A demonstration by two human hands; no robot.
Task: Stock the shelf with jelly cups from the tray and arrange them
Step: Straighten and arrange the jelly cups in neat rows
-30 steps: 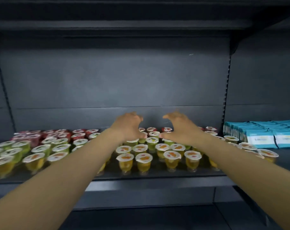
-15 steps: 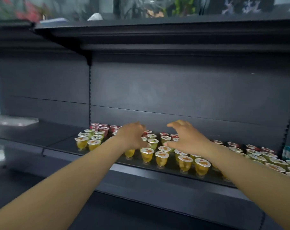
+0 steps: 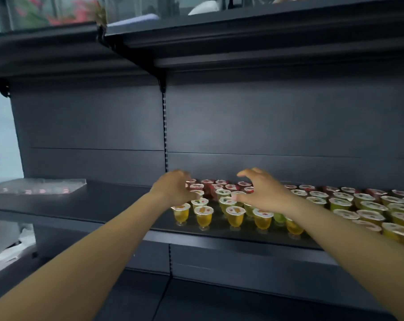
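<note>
Several jelly cups stand in rows on the dark shelf (image 3: 117,205): yellow ones (image 3: 203,217) at the front, green ones (image 3: 339,203) in the middle, red ones (image 3: 208,184) at the back. My left hand (image 3: 173,188) hovers over the left end of the rows with its fingers curled down, and I cannot see whether it grips a cup. My right hand (image 3: 263,193) is spread just above the middle cups, fingers apart, holding nothing visible. A clear plastic tray (image 3: 37,186) lies flat on the shelf far to the left.
The shelf's back panel and an upper shelf (image 3: 242,38) close the space above and behind. A slotted upright (image 3: 165,135) divides the two bays. White packaging (image 3: 8,251) lies at the lower left. Bare shelf stretches between the tray and the cups.
The view has swung left: the blue boxes at the right have left the frame and the tray has come in at the left. Both hands stay over the cups near the left end of the rows.
</note>
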